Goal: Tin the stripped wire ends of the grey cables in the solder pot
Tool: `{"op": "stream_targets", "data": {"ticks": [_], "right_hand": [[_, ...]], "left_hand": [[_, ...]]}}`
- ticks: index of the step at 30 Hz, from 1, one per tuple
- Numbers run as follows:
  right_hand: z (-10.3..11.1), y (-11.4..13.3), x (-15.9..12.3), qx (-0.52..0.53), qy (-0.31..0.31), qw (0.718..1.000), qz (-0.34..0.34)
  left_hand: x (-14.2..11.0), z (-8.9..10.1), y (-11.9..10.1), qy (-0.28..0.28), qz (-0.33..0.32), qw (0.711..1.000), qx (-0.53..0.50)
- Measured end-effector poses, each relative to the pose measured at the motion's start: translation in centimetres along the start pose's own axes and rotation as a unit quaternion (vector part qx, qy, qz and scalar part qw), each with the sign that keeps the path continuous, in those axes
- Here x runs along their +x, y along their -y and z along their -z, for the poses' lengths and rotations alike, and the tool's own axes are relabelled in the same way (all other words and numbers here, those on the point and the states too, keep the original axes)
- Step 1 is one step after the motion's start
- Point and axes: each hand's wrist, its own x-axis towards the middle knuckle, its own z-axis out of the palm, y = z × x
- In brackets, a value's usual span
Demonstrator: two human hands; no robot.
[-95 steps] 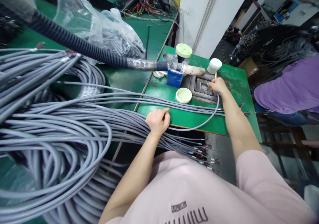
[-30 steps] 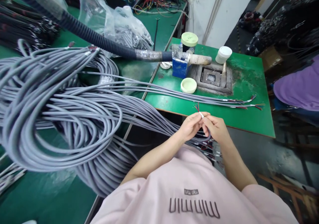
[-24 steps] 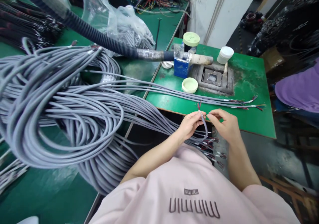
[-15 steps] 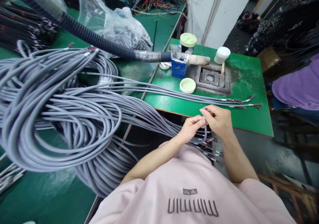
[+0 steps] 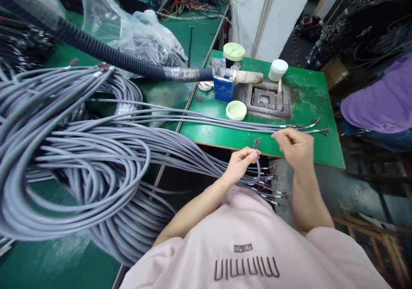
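Two hands up front of the desk [image 5: 309, 109]. Left hand [image 5: 240, 164] pinches a grey cable [image 5: 258, 169] just below its stripped end; right hand [image 5: 294, 145] loosely curled, holding nothing, just beside. Risk imo: thin cores fraying if I twist carelessly, or cable slipping into the hanging bundle [image 5: 270, 186].

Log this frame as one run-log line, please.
left hand: pinches grey cable end upright | right hand: fingers curled, off the cable, above green table edge | cable coil at left
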Motion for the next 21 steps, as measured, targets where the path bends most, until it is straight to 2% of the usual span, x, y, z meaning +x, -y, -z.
{"op": "stream_targets", "data": {"ticks": [3,6,9,11,17,21], "right_hand": [[-1.8,-0.4,-1.9,-0.077,0.044,0.996,0.019],[-3.4,-0.2,-2.8,-0.136,0.032,0.989,0.057],[-3.7,0.0,-2.4,-0.175,0.037,0.982,0.06],[-3.4,-0.2,-2.1,-0.203,0.045,0.977,0.053],[-3.9,-0.7,-1.6,-0.239,0.04,0.97,0.015],[-2.5,1.3,-0.6,-0.198,-0.012,0.978,0.068]], "left_hand": [[0.6,-0.1,-0.1,0.004,-0.019,0.999,0.035],[0.2,-0.5,0.3,0.003,-0.04,0.994,0.106],[-0.2,-0.2,0.9,-0.02,-0.094,0.983,0.157],[0.0,0.1,1.2,-0.026,-0.104,0.978,0.176],[-0.9,0.0,2.6,-0.001,-0.033,0.978,0.205],[-2.4,-1.2,3.5,0.06,-0.012,0.971,0.229]]}}
